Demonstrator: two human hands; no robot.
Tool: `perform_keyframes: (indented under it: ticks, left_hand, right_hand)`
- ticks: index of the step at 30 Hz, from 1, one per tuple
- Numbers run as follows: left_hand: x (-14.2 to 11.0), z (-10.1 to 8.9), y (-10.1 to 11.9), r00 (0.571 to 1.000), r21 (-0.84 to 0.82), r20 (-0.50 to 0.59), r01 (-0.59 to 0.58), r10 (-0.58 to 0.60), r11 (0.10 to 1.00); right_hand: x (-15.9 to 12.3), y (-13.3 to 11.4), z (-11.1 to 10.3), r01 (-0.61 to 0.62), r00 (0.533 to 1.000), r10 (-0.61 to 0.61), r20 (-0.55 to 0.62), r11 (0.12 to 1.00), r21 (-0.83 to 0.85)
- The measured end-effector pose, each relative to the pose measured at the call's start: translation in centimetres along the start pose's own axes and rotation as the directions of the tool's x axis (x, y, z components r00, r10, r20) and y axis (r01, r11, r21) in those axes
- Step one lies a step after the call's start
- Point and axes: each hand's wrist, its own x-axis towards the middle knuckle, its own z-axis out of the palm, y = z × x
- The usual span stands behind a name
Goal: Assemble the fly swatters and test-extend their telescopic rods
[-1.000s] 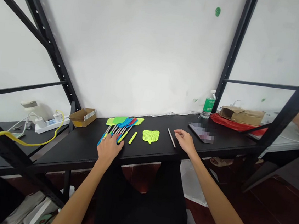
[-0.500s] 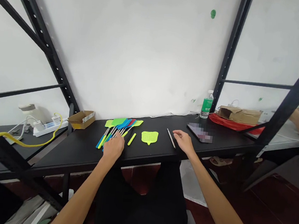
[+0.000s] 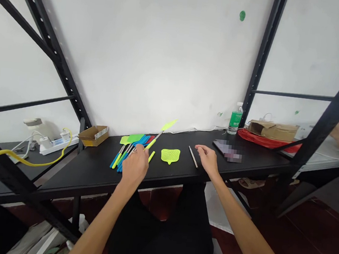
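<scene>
My left hand (image 3: pixel 135 164) is closed on a yellow-green fly swatter (image 3: pixel 152 144), its metal shaft and head tilted up and to the right above the table. Behind and left of that hand lies a fan of several fly swatters (image 3: pixel 135 139) with green, blue and red heads. A loose yellow-green handle (image 3: pixel 151 156) is partly hidden by my left hand. To the right rests a separate yellow-green perforated swatter head (image 3: pixel 170 156). A thin metal rod (image 3: pixel 193 157) lies beside my right hand (image 3: pixel 208 160), which hovers with loosely bent fingers and nothing visible in them.
On the black table (image 3: pixel 92 167) are an open cardboard box (image 3: pixel 93 136) at left, a phone (image 3: pixel 226 151) and a water bottle (image 3: pixel 235 118) at right. Black metal posts frame both sides. A yellow cable (image 3: pixel 32 164) and a power strip (image 3: pixel 59 146) are at far left.
My left hand has lifted the yellow-green fly swatter off the pile and moved slightly right, raising its head. My right hand has barely shifted.
</scene>
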Motion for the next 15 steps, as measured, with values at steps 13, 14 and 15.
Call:
perform_keyframes:
  ticks: [13,14,15]
  left_hand:
    - [-7.1,3.3,9.4,0.936,-0.324,0.025,-0.325,0.352,0.888]
    - [-7.2,3.3,10.0,0.930,-0.342,0.022,-0.338,0.367,0.877]
    - [-7.3,3.2,10.6,0.930,-0.365,0.029,-0.332,0.367,0.870]
  right_hand:
    - [-3.2,-7.2,1.4,-0.503,0.820,0.424,0.385,0.214,0.837]
    - [-3.3,-7.2,1.3,-0.502,0.822,0.418,0.388,0.206,0.840]
    - [-3.5,-7.3,1.3,-0.498,0.826,0.411,0.385,0.212,0.841]
